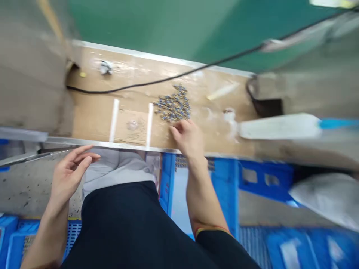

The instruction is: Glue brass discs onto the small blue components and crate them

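A loose pile of small metal parts (174, 104), brassy with blue-grey bits, lies on the brown-covered bench (92, 116); the parts are too small and blurred to name. At the pile's near edge, my right hand (189, 138) rests with curled fingers and the thumb close to the index finger. Whatever is between those fingertips is hidden. My left hand (71, 170) hovers over my lap, just off the bench's front edge, with fingers loosely stretched and nothing in them. Between two white strips (149, 125) on the bench lies a piece of cardboard (130, 127).
A black cable (157, 81) crosses the bench behind the pile. Blue crates (224, 186) stand below the bench at the right, more (12, 239) at the lower left. At the right, a blurred white bottle-like object (280, 126) lies near another person's grey-clad part (328, 198).
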Motion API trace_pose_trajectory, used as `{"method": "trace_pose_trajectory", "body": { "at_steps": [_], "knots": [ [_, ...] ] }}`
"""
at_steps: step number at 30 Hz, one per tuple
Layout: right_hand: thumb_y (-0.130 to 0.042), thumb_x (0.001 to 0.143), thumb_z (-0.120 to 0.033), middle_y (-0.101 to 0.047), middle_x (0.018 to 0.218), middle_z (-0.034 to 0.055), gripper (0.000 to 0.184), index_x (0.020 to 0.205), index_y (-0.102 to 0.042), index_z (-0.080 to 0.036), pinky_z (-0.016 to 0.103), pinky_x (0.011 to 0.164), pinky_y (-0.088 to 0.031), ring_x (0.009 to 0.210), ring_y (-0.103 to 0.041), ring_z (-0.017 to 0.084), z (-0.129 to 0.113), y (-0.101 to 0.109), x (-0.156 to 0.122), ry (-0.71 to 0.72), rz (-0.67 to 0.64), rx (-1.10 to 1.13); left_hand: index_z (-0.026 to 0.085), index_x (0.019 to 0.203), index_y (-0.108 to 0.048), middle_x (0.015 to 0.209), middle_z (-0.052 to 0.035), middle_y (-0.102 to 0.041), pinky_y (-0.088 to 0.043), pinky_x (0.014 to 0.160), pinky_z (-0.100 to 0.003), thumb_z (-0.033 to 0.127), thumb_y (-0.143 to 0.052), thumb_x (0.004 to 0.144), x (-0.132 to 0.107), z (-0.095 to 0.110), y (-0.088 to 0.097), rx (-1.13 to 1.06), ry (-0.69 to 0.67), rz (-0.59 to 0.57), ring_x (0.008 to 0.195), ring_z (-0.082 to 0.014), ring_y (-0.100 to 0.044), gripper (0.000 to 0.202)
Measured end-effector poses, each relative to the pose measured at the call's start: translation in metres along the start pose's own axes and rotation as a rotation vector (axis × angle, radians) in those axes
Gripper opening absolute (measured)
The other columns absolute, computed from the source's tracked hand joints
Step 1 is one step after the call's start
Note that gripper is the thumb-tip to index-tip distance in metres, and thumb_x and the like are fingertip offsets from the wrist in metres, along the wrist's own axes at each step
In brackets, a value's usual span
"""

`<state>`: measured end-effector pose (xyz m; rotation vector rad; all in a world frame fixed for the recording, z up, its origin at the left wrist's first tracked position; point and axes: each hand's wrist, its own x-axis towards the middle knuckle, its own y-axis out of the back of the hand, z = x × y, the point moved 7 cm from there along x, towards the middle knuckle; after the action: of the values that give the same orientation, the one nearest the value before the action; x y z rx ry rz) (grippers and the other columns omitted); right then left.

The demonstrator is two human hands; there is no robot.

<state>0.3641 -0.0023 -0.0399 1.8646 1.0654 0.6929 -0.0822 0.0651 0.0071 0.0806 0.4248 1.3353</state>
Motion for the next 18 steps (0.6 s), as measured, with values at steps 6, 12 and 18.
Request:
{"method": "trace_pose_trajectory", "body": {
  "at_steps": [6,12,18],
  "knots": [
    [-0.070,0.084,-0.062,-0.082,0.095,0.0186,0.022,0.084,-0.072,-0.040,0.065,0.084,-0.060,0.093,-0.081,0.042,0.002,0.004,-0.014,-0.123,0.002,0.022,0.027,0.114,-0.085,0.088,0.0063,-0.084,-0.066,0.072,-0.033,0.027,-0.079,0.111,-0.006,0.057,0.130,-0.106,-0.595,0.702,0.074,-0.0129,-0.083,0.007],
    [-0.078,0.080,-0.071,-0.082,0.097,0.0285,0.022,0.080,-0.074,-0.050,0.081,0.085,-0.059,0.101,-0.083,0.057,-0.008,0.018,-0.032,-0.291,0.141,0.290,0.023,0.127,-0.080,0.099,0.0024,-0.087,-0.069,0.089,-0.033,0.023,-0.057,0.119,0.112,0.047,0.206,0.185,-0.396,0.713,0.095,-0.0185,-0.090,0.025],
    [-0.083,0.083,-0.075,-0.083,0.105,0.0262,0.025,0.090,-0.086,-0.052,0.086,0.092,-0.063,0.118,-0.081,0.063,-0.018,0.022,-0.048,-0.237,0.225,0.385,0.008,0.100,-0.080,0.107,-0.0061,-0.088,-0.066,0.106,-0.033,0.000,-0.067,0.101,0.233,0.060,0.246,0.531,-0.280,0.690,0.126,-0.0269,-0.086,0.016]
  ]
}}
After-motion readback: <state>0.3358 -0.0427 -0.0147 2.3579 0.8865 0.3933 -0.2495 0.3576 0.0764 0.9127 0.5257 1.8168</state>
